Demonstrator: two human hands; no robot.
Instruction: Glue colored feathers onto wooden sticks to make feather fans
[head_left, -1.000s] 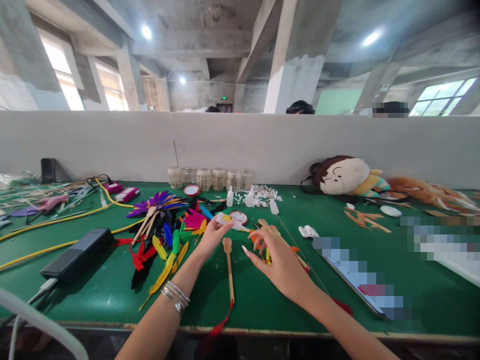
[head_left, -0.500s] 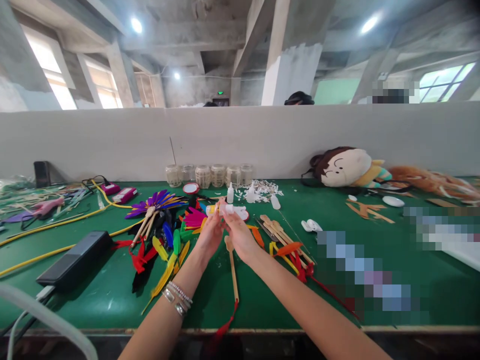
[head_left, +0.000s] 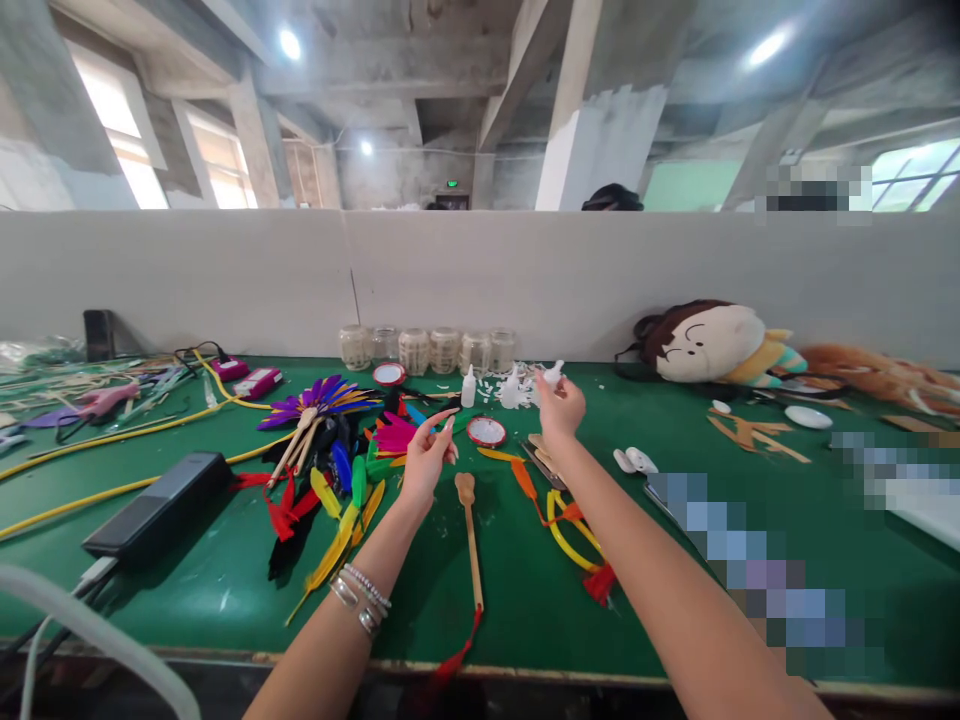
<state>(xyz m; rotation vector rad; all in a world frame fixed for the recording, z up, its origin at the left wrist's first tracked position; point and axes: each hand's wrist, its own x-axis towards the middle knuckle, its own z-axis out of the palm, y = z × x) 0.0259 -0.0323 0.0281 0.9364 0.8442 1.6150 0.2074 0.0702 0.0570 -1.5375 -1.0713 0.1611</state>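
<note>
My right hand (head_left: 561,408) is raised over the far part of the table, its fingers closed on a small white squeeze bottle (head_left: 553,375) with a pointed tip. Nearer the middle, my left hand (head_left: 427,458) hovers with curved fingers apart; I make out nothing held in it. Between the hands lies a red-rimmed jar lid (head_left: 487,431). Below them rests a wooden spoon-shaped stick (head_left: 472,540) with a red tassel. Two more white squeeze bottles stand beyond, one upright (head_left: 469,388) and another (head_left: 512,390) among white scraps.
Colourful feathers (head_left: 358,480) and a purple feather fan (head_left: 315,405) lie left. Glass jars (head_left: 414,350) line the partition. A black power bank (head_left: 159,505) and yellow cable (head_left: 112,453) are at left. A plush doll bag (head_left: 709,340) sits at right.
My hands were together around a white and yellow labelled container, which I no longer see. They have parted; my right hand moved right and forward and took hold of the squeeze bottle.
</note>
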